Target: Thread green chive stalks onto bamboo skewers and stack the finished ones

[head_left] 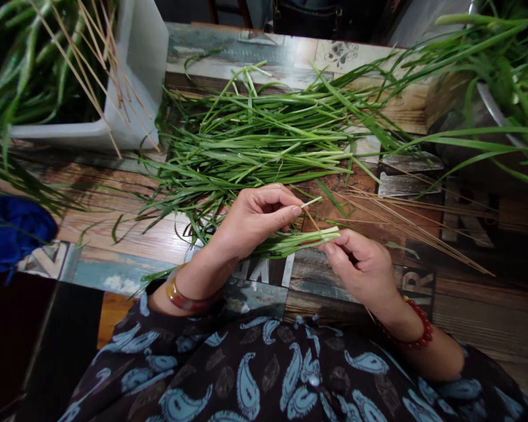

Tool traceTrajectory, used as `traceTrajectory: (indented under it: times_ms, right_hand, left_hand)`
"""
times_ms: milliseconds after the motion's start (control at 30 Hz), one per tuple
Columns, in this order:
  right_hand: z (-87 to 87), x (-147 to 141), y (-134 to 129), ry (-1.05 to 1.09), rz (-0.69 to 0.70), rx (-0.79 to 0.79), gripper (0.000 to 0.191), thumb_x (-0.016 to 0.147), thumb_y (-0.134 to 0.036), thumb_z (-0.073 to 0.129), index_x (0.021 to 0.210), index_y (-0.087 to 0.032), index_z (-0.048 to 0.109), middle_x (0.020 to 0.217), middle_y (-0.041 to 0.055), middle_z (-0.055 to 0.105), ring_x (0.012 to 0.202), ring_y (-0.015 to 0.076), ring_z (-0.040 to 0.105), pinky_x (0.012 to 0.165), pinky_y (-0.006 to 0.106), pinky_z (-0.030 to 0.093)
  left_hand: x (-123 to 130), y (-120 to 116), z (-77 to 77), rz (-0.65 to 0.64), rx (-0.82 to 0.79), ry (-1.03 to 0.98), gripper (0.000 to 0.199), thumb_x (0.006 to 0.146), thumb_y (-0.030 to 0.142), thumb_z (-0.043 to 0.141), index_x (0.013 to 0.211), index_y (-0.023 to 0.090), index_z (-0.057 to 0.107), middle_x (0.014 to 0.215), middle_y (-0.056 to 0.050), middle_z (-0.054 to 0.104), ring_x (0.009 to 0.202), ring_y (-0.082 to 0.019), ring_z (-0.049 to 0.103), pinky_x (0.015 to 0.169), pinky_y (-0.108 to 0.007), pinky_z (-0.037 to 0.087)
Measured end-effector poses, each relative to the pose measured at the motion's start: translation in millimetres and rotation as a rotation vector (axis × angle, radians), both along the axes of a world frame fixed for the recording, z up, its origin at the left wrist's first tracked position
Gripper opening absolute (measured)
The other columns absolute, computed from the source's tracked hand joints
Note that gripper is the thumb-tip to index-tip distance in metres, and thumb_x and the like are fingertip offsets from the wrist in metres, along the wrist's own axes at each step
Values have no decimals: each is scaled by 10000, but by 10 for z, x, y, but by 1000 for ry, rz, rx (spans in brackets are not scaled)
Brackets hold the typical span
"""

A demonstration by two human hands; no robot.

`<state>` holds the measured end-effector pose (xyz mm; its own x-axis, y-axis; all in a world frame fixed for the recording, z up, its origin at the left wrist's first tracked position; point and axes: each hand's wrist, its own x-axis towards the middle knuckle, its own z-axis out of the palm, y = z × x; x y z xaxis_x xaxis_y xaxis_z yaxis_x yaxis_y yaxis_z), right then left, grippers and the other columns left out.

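Observation:
My left hand [264, 217] is closed, pinching a single chive stalk [313, 202] whose pale cut end sticks out past the fingertips. A thin bamboo skewer [312, 220] has its upper end beside those fingers. Lower down, the skewer passes through a small row of chives [308, 239], their white ends pointing right. My right hand [363, 264] is closed on the skewer just right of the chive ends, and the skewer's other end shows below the palm. The leaves of the threaded chives run left, partly hidden beneath my left hand.
A big pile of loose chives [264, 135] lies beyond my hands. Several bare skewers [422, 225] rest at right. A white bin [143, 76] of greens with skewers on its rim stands left; a metal pot [453, 117] with greens stands right. A blue cloth [15, 231] lies at left.

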<state>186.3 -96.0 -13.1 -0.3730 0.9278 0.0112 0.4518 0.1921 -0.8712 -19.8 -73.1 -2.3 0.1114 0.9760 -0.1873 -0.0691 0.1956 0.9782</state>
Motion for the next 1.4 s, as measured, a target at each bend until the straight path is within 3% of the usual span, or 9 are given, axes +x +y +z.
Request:
traceTrajectory:
  times_ms: [800,1000,1167,1300,1400]
  right_hand:
    - [-37,10,-8,22,45,57,160,917,-212,544,785,-175,627,567,-35,580,462,79,493,510,214,391]
    - [-35,-10,11,46,46,52,147,916,-207,549,796,-178,628,590,-28,597,502,88,527,520,216,397]
    - [-50,-2,20,93,49,12,137,926,-217,549,830,-178,638,613,-27,614,521,90,547,538,214,415]
    - [-46,-4,18,92,46,10,145,928,-222,546,823,-181,637,592,-33,602,514,92,549,547,215,424]
    - [-42,-14,11,80,47,24,144,928,-228,544,826,-188,638,578,-34,598,518,100,557,547,219,425]
  left_hand:
    - [-34,-2,30,-66,-22,69,171,771,296,732,709,138,735,748,-26,640,592,-80,512,535,-206,401]
    - [0,16,55,-232,117,197,189,812,275,684,674,156,733,734,-43,672,705,-133,599,683,-258,481]
    - [-47,31,78,-227,267,306,169,823,300,687,910,181,771,1011,-91,700,971,-197,643,896,-326,494]
    - [-41,19,86,-380,237,250,233,906,318,586,926,157,752,990,-98,715,949,-192,661,868,-298,502]
    - [2,2,70,-394,204,235,308,935,348,536,817,143,733,898,-87,719,864,-178,665,794,-277,511]
